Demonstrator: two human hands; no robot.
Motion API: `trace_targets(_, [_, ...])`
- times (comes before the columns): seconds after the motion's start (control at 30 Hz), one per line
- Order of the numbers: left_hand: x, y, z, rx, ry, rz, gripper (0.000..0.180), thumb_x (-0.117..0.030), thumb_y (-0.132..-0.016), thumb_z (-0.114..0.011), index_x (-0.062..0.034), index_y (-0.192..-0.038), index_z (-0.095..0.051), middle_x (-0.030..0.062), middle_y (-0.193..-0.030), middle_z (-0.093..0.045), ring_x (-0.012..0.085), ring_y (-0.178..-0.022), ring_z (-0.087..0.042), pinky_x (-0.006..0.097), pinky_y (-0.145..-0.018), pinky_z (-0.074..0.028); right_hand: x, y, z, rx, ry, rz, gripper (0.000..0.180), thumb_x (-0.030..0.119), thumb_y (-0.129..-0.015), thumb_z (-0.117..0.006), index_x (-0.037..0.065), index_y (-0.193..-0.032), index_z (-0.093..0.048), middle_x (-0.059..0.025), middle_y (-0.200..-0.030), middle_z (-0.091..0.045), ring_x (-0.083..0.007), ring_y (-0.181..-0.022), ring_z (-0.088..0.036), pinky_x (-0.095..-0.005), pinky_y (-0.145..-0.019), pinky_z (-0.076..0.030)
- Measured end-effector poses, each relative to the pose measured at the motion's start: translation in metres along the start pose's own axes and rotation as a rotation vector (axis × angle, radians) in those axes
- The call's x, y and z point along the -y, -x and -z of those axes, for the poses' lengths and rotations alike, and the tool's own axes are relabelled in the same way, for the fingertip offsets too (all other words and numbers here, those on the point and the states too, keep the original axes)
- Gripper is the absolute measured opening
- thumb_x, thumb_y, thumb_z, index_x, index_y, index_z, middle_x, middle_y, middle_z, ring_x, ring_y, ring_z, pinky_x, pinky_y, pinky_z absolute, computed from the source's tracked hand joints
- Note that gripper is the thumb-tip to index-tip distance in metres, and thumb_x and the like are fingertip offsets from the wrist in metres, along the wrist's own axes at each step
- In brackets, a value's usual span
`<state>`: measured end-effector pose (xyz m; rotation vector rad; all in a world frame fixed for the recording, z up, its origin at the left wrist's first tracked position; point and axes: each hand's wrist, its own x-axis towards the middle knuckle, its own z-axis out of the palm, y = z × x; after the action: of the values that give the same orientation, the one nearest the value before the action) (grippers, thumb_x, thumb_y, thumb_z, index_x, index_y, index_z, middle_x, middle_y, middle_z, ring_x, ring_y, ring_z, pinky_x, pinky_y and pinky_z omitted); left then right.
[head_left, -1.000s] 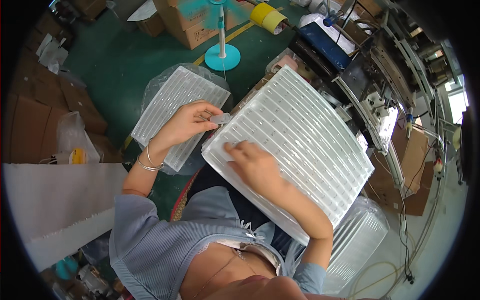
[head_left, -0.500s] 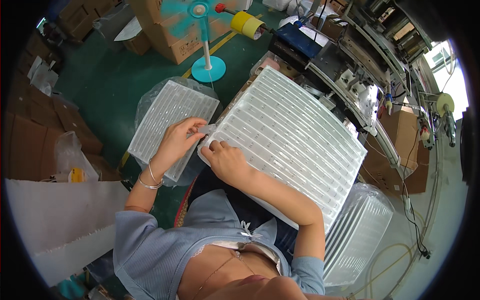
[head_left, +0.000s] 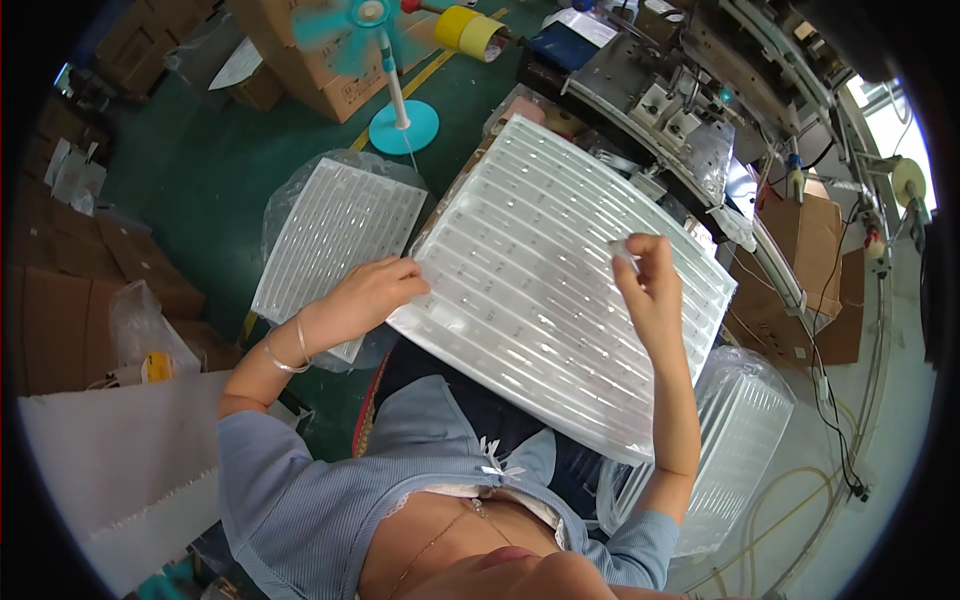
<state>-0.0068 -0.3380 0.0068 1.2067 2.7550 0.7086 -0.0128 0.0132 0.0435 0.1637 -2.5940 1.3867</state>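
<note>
A large whitish plastic tray [head_left: 540, 290] with long parallel ridges and rows of small dark marks lies tilted in front of me. My left hand [head_left: 375, 292] is at its left edge. Its fingers are bent together against the tray, and whatever lies between them is hidden. Over the right part of the tray my right hand [head_left: 650, 285] is raised, thumb and fingers pinched on a small clear plastic piece [head_left: 621, 250]. The piece is too small to name more exactly.
A smaller stack of similar trays [head_left: 345, 225] in clear film stands at the left. Another wrapped stack [head_left: 735, 450] is at the lower right. A turquoise fan [head_left: 403, 128] stands beyond, near cardboard boxes [head_left: 330, 70]. A metal machine [head_left: 670, 110] borders the far right.
My right hand has moved from the tray's left edge across to its right part, holding the clear piece. My left hand has moved slightly down onto the tray's edge.
</note>
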Motion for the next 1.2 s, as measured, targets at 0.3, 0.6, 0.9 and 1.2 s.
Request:
trace_targets(0.3, [-0.021,-0.139,0.04,-0.328,0.233,-0.009,0.033,-0.002,-0.074,-0.069,-0.005,-0.106,-0.064,0.0105,-0.091,-0.062,0.0226,-0.072,-0.063,0.031,-0.065,-0.05,-0.037,-0.014,0.08,-0.284,-0.091,0.021,0.026,0.006,-0.088,-0.058,0.008,-0.114,-0.062,-0.0061,-0.12,-0.058,-0.0124,-0.096,-0.055,-0.0216,-0.07,-0.047])
trace_targets(0.6, [-0.092,-0.39,-0.028,-0.704,-0.189,-0.338,0.037,-0.04,-0.082,-0.062,-0.0143,-0.108,-0.065,0.0098,-0.102,-0.057,0.0264,-0.091,-0.051,0.038,-0.074,-0.038,-0.055,-0.064,0.119,-0.612,0.17,0.104,0.024,0.006,-0.085,-0.064,0.0,-0.108,-0.062,-0.0118,-0.106,-0.066,-0.0165,-0.081,-0.065,-0.0283,-0.07,-0.054])
trace_targets(0.9, [-0.082,-0.399,-0.016,-0.725,-0.37,-0.407,0.019,-0.027,-0.078,-0.065,-0.013,-0.09,-0.068,0.0046,-0.077,-0.053,0.0225,-0.078,-0.049,0.035,-0.068,-0.035,-0.049,-0.135,0.11,-0.656,0.553,0.3,0.022,0.01,-0.081,-0.068,0.007,-0.102,-0.063,-0.0098,-0.093,-0.067,-0.0239,-0.077,-0.066,-0.0331,-0.066,-0.051])
trace_targets(1.2, [-0.051,-0.29,0.019,-0.588,0.289,-0.266,0.033,-0.006,-0.081,-0.064,-0.0103,-0.113,-0.062,0.0048,-0.082,-0.057,0.0196,-0.076,-0.054,0.031,-0.069,-0.046,-0.055,-0.176,0.097,-0.604,0.728,0.155,0.015,0.024,-0.083,-0.066,0.013,-0.093,-0.069,-0.0092,-0.088,-0.069,-0.0289,-0.073,-0.065,-0.0384,-0.064,-0.05])
